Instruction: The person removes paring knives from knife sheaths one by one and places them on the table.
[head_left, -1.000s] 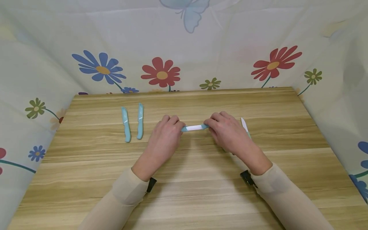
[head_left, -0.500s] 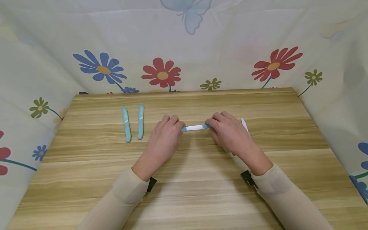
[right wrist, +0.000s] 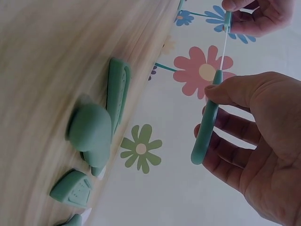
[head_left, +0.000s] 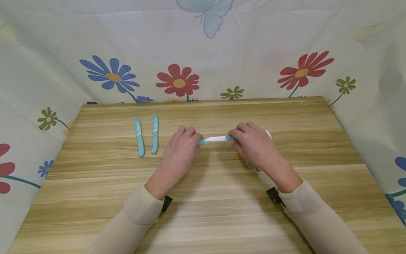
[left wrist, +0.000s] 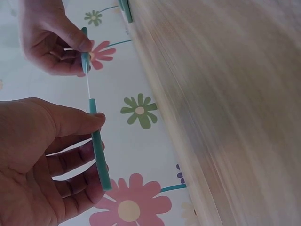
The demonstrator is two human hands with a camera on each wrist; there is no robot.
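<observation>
Both hands hold a small white-bladed knife (head_left: 217,139) level above the table, its bare blade showing between them. My left hand (head_left: 182,151) pinches its teal sheath (left wrist: 99,157) between thumb and fingers. The right hand (head_left: 256,146) grips the teal handle (right wrist: 205,134) between thumb and fingers. The pointed blade tip lies right at the sheath's mouth in the head view. Partly hidden beneath the right hand, another knife's white blade tip (head_left: 269,134) shows on the table. Near it lie a long green sheath (right wrist: 117,92) and a rounded green handle (right wrist: 90,129).
Two sheathed teal knives (head_left: 139,137) lie side by side at the left of the wooden table (head_left: 203,218). Another green sheath end (right wrist: 72,188) lies lower in the right wrist view. A flower-printed cloth (head_left: 241,53) surrounds the table's back and sides.
My right hand has shifted slightly right and up with the knife. More white blade shows out of the sheath, and its pointed tip has come into view. The left hand has barely moved.
</observation>
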